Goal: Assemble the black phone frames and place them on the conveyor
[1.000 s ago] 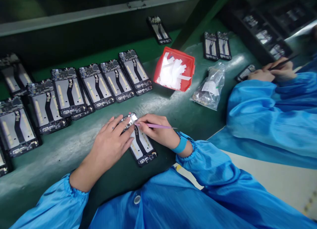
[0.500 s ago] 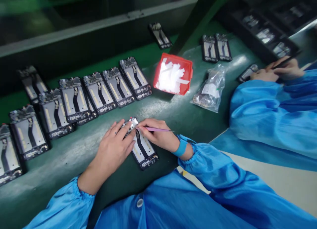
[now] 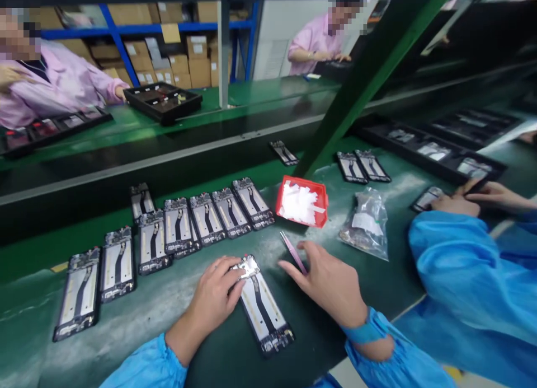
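Note:
My left hand [image 3: 217, 298] rests on the top end of an open phone frame [image 3: 263, 307] lying on the green bench, with its fingertips pressing the metal part there. My right hand [image 3: 328, 281] is lifted off the frame to its right and holds pink tweezers [image 3: 293, 252] between thumb and fingers, tips pointing away. A red bin [image 3: 302, 205] of white strips sits just beyond the tweezers.
A row of several phone frames [image 3: 201, 220] lies to the left. A clear bag of parts [image 3: 366, 224] lies right of the bin. A co-worker's blue sleeve [image 3: 461, 276] and hands work on a phone at the right. Black trays and two people in pink are across the conveyor.
My right hand has lifted the tweezers off the frame and moved right, toward the red bin. The view has tilted up, showing the far side of the line.

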`<state>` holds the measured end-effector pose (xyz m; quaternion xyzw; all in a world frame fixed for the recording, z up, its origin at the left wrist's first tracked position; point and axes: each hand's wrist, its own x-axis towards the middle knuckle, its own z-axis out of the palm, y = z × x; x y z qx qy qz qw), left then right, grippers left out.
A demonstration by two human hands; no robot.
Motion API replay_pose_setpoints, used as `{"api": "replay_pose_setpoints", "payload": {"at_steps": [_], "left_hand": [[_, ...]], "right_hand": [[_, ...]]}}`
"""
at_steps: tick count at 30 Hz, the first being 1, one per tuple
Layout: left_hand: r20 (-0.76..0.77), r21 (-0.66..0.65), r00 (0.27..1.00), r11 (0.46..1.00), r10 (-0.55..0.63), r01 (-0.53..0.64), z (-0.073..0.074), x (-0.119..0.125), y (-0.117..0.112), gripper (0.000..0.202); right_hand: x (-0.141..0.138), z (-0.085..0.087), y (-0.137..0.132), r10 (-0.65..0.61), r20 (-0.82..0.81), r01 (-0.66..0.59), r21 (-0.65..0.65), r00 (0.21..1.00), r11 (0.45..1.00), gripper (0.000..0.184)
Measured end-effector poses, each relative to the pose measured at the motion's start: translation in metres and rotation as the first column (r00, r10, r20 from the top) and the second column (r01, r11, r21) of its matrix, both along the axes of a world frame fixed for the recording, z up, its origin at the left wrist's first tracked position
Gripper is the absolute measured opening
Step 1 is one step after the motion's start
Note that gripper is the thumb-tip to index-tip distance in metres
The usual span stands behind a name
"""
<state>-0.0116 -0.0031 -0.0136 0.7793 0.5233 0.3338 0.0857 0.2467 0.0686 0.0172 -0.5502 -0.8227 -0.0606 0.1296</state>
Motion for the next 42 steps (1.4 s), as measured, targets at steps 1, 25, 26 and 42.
{"api": "replay_pose_setpoints", "payload": {"at_steps": [1, 25, 26, 42], "left_hand": [[0.02, 0.001, 1.0, 1.0, 0.014, -0.014, 0.0, 0.0, 0.0, 0.019], [0.452, -0.107, 0.889, 0.994, 0.071, -0.024, 0.006, 0.029, -0.023, 0.11], [0.471, -0.14, 0.879, 0.99, 0.069, -0.003, 0.005, 0.031, -0.024, 0.113], [0.701, -0.482, 0.22, 0.678, 0.678, -0.555, 0.074, -0.075, 0.035, 0.038]], "right_hand": [[-0.005, 0.002, -0.008, 0.053, -0.035, -0.052, 0.017, 0.998, 0.998, 0.063], [-0.062, 0.011, 0.026, 0.212, -0.672, -0.485, -0.247, 0.71, 0.839, 0.07], [-0.073, 0.01, 0.022, 0.246, -0.714, -0.543, -0.219, 0.655, 0.811, 0.064], [-0.104, -0.005, -0.003, 0.574, -0.701, -0.764, 0.063, 0.424, 0.642, 0.056]]}}
